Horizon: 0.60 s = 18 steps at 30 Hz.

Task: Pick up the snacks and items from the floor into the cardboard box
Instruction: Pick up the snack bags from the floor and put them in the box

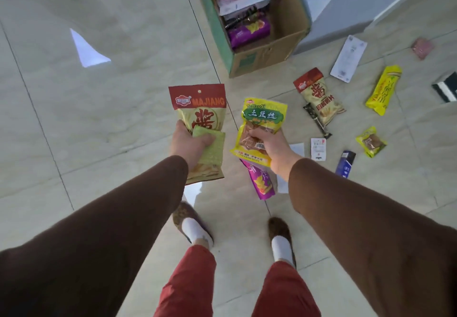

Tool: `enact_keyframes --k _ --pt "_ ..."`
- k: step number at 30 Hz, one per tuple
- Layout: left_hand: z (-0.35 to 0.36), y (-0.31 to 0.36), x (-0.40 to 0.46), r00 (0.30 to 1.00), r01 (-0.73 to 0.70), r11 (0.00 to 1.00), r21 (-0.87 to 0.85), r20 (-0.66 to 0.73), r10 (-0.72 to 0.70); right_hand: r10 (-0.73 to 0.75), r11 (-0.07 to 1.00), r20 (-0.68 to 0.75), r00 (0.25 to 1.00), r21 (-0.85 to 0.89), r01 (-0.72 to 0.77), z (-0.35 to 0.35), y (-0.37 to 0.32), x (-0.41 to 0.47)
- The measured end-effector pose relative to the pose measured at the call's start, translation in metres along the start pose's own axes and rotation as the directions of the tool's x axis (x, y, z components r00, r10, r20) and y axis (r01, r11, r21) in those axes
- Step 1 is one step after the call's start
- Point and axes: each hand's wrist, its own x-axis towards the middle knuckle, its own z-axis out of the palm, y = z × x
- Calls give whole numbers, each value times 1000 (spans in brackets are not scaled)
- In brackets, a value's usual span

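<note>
Left hand grips a red-topped snack bag and a green packet; right hand pinches a yellow packet. Next both must carry forward to the cardboard box; more snacks still litter the floor.

The floor is made of big shiny pale tiles with thin dark lines between them. On the far left, a bright white patch of light shines on it, shaped like a triangle. At the far right stands a grey-blue wall. Near the bottom are two brown slippers with white socks, and red trousers.
</note>
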Motion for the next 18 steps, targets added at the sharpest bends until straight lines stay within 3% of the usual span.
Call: enact_keyframes --k 7,18 --pt "-57 78 69 997 -70 991 110 49 65 -28 998 -9 1000 63 28 63 -52 22" --pt "-36 220 192 980 -156 963 221 160 122 20 969 -155 988 247 19 95 -156 107"
